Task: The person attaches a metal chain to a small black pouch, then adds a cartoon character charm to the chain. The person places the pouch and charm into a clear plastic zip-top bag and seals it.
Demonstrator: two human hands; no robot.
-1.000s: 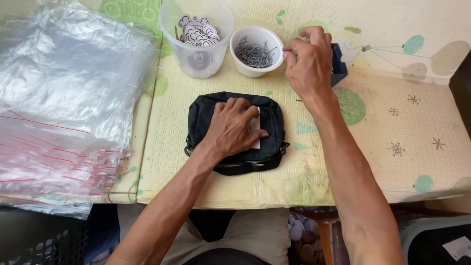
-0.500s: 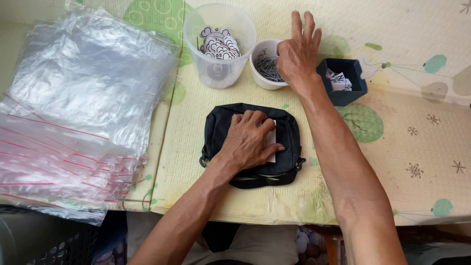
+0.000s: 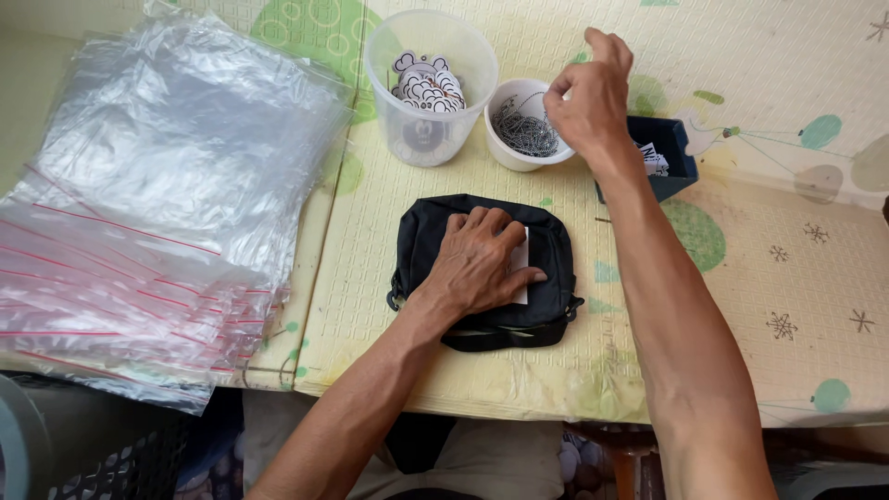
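Left hand (image 3: 477, 264) flat on pouch (image 3: 421, 241), grip wide, holding nothing. Right hand (image 3: 588, 102) above it, over chain bowl (image 3: 515, 157), fingers pinched; contents unclear.

The left hand (image 3: 477, 264) lies flat, palm down, with its fingers (image 3: 482, 222) spread a little and pointing away from the body, the thumb (image 3: 524, 278) angled out toward the right. Its wrist is straight and the bare forearm runs back and down to the lower left. The right hand (image 3: 588, 97) is raised farther forward, the wrist slightly bent, the fingertips drawn together toward the thumb in a loose pinch (whether anything sits between them cannot be made out), with one finger lifted higher than the rest. The right forearm is bare too, long and extended, running from the lower right edge up to the hand.
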